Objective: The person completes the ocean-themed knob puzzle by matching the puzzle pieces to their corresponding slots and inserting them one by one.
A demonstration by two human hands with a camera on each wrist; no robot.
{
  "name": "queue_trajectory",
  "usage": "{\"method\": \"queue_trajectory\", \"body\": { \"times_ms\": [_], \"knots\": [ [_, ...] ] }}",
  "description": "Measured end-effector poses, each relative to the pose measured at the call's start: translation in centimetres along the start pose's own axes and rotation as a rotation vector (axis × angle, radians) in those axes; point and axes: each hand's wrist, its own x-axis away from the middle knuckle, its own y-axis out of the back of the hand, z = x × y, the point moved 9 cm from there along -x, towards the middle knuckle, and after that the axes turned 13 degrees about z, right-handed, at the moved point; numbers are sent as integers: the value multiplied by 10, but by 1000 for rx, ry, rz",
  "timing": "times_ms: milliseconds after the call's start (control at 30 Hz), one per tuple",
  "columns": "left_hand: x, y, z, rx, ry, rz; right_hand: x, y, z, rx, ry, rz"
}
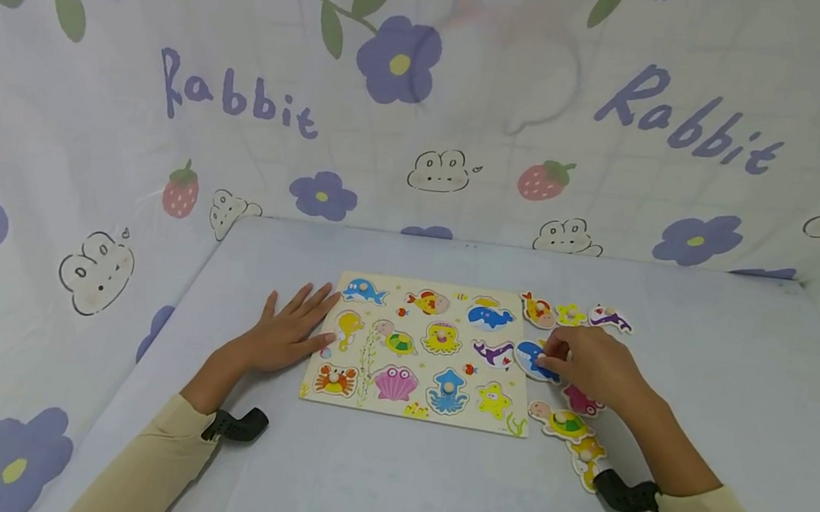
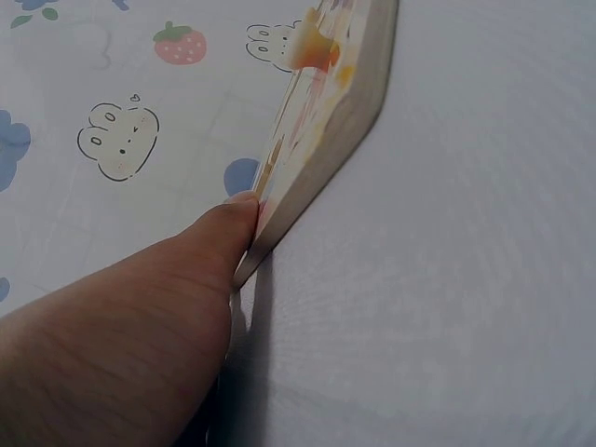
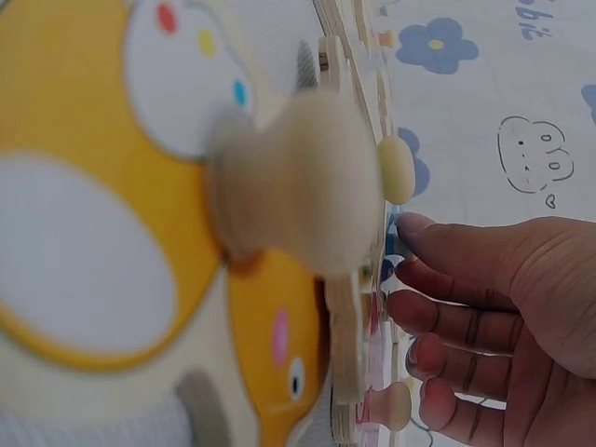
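A wooden knob-puzzle board (image 1: 420, 424) with sea-animal pictures lies flat on the table. My left hand (image 1: 293, 331) rests at its left edge, fingers spread and thumb on the border; the left wrist view shows the thumb (image 2: 237, 223) against the board's edge. Just past the board's right side, my right hand (image 1: 594, 366) pinches a blue whale piece (image 1: 529, 354) between thumb and fingertips. Knobs stand on the blue dolphin (image 1: 363, 290), crab (image 1: 336, 380), octopus (image 1: 441, 338) and squid (image 1: 448, 389) in the board.
Loose pieces lie right of the board: a red-yellow fish (image 1: 537, 309), a yellow starfish (image 1: 570, 315), a purple one (image 1: 611, 317), a pink one (image 1: 580, 399), a turtle (image 1: 562, 422) and yellow-orange ones (image 1: 586, 450). A patterned curtain (image 1: 494, 133) hangs behind the white tabletop (image 1: 390, 482).
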Motion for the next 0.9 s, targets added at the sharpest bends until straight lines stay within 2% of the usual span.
{"method": "queue_trajectory", "body": {
  "times_ms": [500,900],
  "knots": [
    [-1,-3,-1,0,-7,-4,1,1,1,23,21,-21],
    [1,1,-2,2,-13,-6,2,3,3,21,20,-10]
  ]
}}
